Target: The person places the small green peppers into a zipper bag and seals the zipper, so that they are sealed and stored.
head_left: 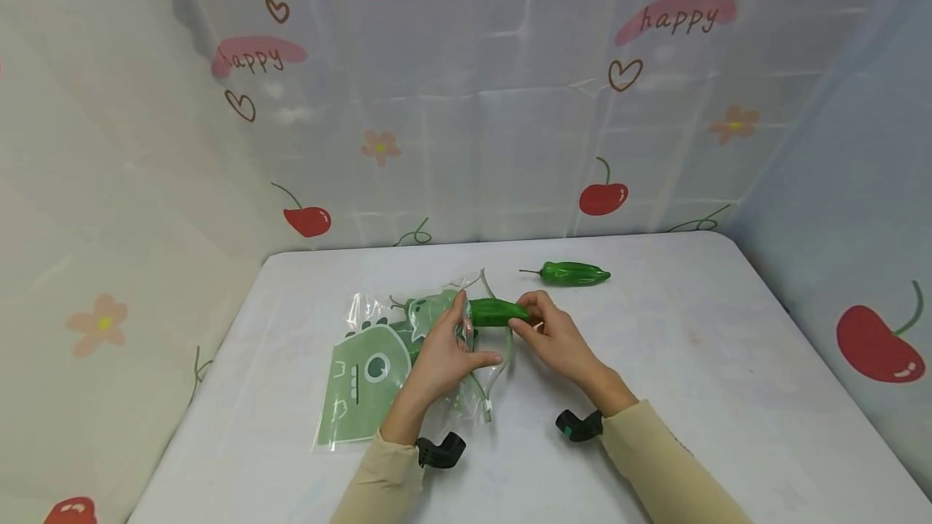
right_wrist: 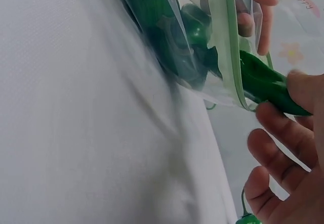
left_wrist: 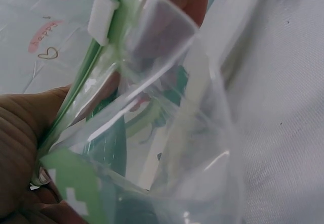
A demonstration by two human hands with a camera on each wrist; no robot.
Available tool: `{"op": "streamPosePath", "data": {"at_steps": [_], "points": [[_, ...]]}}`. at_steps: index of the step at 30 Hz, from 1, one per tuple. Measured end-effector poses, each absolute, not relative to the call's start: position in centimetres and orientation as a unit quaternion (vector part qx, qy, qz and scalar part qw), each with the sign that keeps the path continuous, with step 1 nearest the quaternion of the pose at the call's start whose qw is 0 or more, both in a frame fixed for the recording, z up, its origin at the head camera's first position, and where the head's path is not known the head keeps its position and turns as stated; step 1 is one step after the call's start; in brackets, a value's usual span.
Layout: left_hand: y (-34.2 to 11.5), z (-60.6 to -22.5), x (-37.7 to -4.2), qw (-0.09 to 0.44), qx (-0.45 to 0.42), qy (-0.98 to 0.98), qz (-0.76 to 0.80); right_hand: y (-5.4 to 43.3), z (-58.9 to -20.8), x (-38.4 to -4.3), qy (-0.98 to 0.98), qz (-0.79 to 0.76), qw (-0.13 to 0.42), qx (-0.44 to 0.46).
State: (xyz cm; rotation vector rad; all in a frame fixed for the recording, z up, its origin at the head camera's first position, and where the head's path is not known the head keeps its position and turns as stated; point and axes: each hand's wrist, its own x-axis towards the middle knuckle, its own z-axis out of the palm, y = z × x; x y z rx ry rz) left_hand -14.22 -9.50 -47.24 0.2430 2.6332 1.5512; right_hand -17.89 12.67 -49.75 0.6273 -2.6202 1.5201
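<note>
A clear zip bag (head_left: 367, 382) with a green cartoon-monster print lies on the table, its mouth spread toward the right. My left hand (head_left: 444, 354) holds the bag at its mouth, and the left wrist view shows the green zip edge with its white slider (left_wrist: 103, 17). Between thumb and fingers my right hand (head_left: 557, 342) pinches the tip end of a green pepper (head_left: 497, 312). The pepper's other end reaches in past the zip edge (right_wrist: 230, 42). Through the clear plastic, more glossy green peppers (right_wrist: 195, 27) show inside the bag.
Another green pepper (head_left: 574, 273) lies behind my right hand, its thin stem pointing left. The white table (head_left: 728, 378) backs onto a printed curtain (head_left: 480, 144) with cherries and flowers. Black wrist mounts (head_left: 442, 451) sit by both sleeves.
</note>
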Motion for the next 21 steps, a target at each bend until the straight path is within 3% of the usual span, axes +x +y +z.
{"op": "streamPosePath", "data": {"at_steps": [9,21], "points": [[-9.46,-47.29,-14.24,0.038,0.083,0.857,0.507,12.18,-49.63,-17.88,-0.854,0.481,0.086,0.179],[-9.37,-47.26,-14.21,0.037,0.084,0.857,0.507,11.88,-49.31,-17.97,-0.857,0.484,0.088,0.155]]}}
